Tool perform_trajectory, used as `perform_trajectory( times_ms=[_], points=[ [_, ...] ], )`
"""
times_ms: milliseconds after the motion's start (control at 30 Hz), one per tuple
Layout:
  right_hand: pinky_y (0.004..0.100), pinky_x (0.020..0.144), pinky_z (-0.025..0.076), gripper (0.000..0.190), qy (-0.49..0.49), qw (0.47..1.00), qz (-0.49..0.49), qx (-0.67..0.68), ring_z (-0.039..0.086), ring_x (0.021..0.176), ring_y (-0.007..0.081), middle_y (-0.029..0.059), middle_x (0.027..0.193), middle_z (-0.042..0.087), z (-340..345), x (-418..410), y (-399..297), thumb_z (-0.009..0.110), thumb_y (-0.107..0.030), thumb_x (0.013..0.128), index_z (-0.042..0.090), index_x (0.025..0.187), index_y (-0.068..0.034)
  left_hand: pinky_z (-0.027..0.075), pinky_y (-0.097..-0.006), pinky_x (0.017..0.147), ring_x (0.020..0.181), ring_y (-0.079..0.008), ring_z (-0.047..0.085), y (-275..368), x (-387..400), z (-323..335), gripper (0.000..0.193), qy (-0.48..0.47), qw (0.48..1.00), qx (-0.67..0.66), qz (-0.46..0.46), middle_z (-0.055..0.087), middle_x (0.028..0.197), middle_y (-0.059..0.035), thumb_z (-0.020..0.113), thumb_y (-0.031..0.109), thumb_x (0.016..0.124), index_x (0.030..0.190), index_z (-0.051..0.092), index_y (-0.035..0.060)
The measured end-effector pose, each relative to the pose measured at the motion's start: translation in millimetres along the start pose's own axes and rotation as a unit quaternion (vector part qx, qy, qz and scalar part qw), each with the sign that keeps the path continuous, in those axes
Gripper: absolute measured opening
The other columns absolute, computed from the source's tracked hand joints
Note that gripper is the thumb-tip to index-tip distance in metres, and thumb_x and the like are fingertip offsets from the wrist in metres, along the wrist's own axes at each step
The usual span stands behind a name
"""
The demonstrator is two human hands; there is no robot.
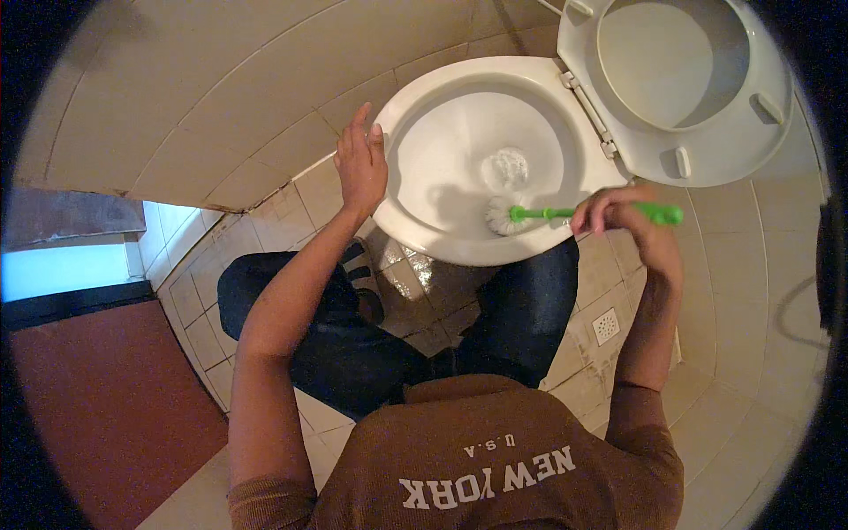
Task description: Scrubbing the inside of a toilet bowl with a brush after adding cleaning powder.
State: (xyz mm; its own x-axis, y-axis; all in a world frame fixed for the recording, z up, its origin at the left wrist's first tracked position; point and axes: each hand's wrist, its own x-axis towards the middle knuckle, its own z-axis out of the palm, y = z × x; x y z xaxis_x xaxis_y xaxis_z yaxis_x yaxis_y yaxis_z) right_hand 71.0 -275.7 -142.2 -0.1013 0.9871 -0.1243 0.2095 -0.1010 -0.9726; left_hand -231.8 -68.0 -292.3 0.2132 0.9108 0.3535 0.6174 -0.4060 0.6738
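My right hand [619, 211] grips the green handle of a toilet brush [550, 213]. The brush's white bristle head [500, 216] sits inside the toilet bowl [434, 159], against the wall nearest me. A little water [505, 169] pools in the bowl just beyond the bristles. At the bowl's left side my left hand [362, 165] rests against the white rim [382, 189], thumb and fingers apart and holding nothing. Part of the handle is hidden by my right fingers.
The toilet seat and lid [702, 156] stand raised at the upper right. A tiled wall [265, 86] runs close behind the bowl. My knees flank the bowl's front. A floor drain [605, 326] lies at the right, and a reddish-brown door [112, 411] at the lower left.
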Motion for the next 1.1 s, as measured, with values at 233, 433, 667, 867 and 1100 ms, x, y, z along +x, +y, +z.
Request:
perform_trajectory(
  times_ms=[233, 433, 667, 867, 1100],
  points=[
    [0.0450, 0.085, 0.052, 0.021, 0.110, 0.961, -0.056, 0.247, 0.066, 0.086, 0.0378, 0.0236, 0.087, 0.062, 68.3, 31.0, 53.2, 0.050, -0.019, 0.072, 0.051, 0.062, 0.000, 0.027, -0.0497, 0.105, 0.126, -0.0346, 0.041, -8.3, -1.4, -2.4, 0.048, 0.003, 1.000, -0.009, 0.001, 0.047, 0.132, -0.0174, 0.030, 0.042, 0.102, 0.140, 0.038, 0.0130],
    [0.0374, 0.082, 0.051, 0.018, 0.071, 0.971, -0.095, 0.208, 0.064, 0.087, 0.0284, 0.0192, 0.088, 0.065, 96.6, 19.1, 62.7, 0.053, -0.017, 0.075, 0.056, 0.067, -0.001, 0.027, -0.0502, 0.105, 0.125, -0.0347, 0.041, -3.8, -3.0, -3.8, 0.048, -0.005, 1.000, 0.020, 0.021, 0.047, 0.132, -0.0170, 0.030, 0.041, 0.102, 0.140, 0.038, 0.0127],
    [0.0312, 0.054, 0.052, 0.034, 0.114, 0.973, 0.006, 0.198, 0.058, 0.058, 0.0235, 0.0182, 0.070, 0.058, -19.0, -3.2, 74.7, 0.050, -0.031, 0.077, 0.049, 0.059, -0.003, 0.028, -0.0489, 0.105, 0.125, -0.0348, 0.041, 0.2, 2.1, 3.4, 0.049, -0.006, 1.000, -0.004, 0.015, 0.047, 0.132, -0.0174, 0.029, 0.041, 0.102, 0.141, 0.038, 0.0128],
    [0.0302, 0.057, 0.046, 0.025, 0.123, 0.955, -0.048, 0.267, 0.056, 0.064, 0.0225, 0.0218, 0.080, 0.061, 94.8, 26.3, 71.6, 0.049, -0.023, 0.072, 0.051, 0.062, -0.001, 0.027, -0.0491, 0.105, 0.124, -0.0350, 0.042, -8.9, -2.7, 1.1, 0.048, 0.010, 1.000, 0.000, 0.014, 0.047, 0.133, -0.0178, 0.029, 0.041, 0.102, 0.140, 0.038, 0.0128],
    [0.0258, 0.044, 0.032, 0.026, 0.087, 0.988, -0.002, 0.128, 0.039, 0.048, 0.0133, 0.0128, 0.064, 0.053, -10.2, -2.9, 46.2, 0.048, -0.025, 0.073, 0.045, 0.057, -0.005, 0.026, -0.0493, 0.105, 0.124, -0.0348, 0.042, -3.1, 0.5, 1.3, 0.049, 0.010, 1.000, -0.006, 0.003, 0.047, 0.133, -0.0177, 0.028, 0.042, 0.102, 0.140, 0.038, 0.0129]
  ],
)
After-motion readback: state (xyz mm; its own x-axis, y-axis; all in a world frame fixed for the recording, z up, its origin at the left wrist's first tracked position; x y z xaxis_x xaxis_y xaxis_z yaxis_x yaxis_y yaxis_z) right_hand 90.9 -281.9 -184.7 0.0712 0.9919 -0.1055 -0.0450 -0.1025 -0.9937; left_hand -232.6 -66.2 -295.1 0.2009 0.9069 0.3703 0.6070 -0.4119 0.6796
